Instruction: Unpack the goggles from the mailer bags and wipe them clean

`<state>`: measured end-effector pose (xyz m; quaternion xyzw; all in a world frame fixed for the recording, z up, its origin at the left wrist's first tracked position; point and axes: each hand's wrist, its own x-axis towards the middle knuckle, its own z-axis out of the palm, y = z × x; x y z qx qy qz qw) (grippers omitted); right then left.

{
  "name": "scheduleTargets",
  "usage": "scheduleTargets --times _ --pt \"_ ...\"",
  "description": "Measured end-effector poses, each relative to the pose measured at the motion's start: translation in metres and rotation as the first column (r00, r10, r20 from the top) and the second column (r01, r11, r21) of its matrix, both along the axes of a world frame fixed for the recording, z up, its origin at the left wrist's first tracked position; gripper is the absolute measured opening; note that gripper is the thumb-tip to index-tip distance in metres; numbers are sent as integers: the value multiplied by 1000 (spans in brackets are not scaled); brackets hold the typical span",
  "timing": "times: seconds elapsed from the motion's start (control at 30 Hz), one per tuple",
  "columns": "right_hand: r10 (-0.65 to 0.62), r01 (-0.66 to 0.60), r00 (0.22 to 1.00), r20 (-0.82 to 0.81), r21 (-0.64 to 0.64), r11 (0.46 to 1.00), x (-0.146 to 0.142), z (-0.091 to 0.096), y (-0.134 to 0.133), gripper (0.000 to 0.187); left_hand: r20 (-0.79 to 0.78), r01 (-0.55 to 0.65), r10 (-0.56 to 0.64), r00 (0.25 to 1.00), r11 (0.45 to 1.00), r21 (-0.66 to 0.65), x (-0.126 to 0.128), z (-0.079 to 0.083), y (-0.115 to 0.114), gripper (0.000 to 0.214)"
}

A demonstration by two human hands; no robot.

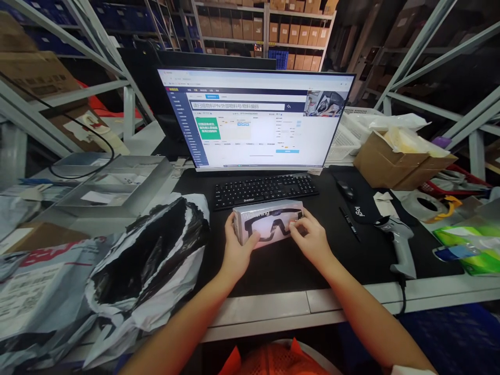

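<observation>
A slim printed box (270, 225) was found between the two hands, above the black mat (287, 276) of the counter (265, 308) and just in front of the keyboard (265, 191). Its long axis was set crosswise, from one hand to the other, with the printed face turned toward the wearer. Neither hand could be called the nearer, since contact was made by both. Whether the box was rested on the mat or held clear of it could not be determined.

The left end was gripped by the left hand (239, 252): the thumb was laid flat on the front face, and the other fingers were wrapped around the end. At the right end, the fingers of the right hand (314, 239) were curled, with thumb and forefinger brought close together at the face; whether anything was pinched by them could not be told.

The box was noted as rectangular and straight-edged, its surface glossy, with dark wraparound eyewear depicted. To the left, a torn plastic mailer (146, 260), pale outside and black within, was seen crumpled and gaping. To the right, a smooth grey handheld scanner (402, 245) was recorded, beside a slender black pen (349, 224).
</observation>
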<state>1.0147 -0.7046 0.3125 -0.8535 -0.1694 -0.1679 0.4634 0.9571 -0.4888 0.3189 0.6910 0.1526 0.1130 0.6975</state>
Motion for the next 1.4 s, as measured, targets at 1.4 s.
scheduleTargets --times 1.4 --pt "-86 86 996 -4 -71 994 1 -1 -6 11 -33 84 -77 996 922 377 -13 0 -6 99"
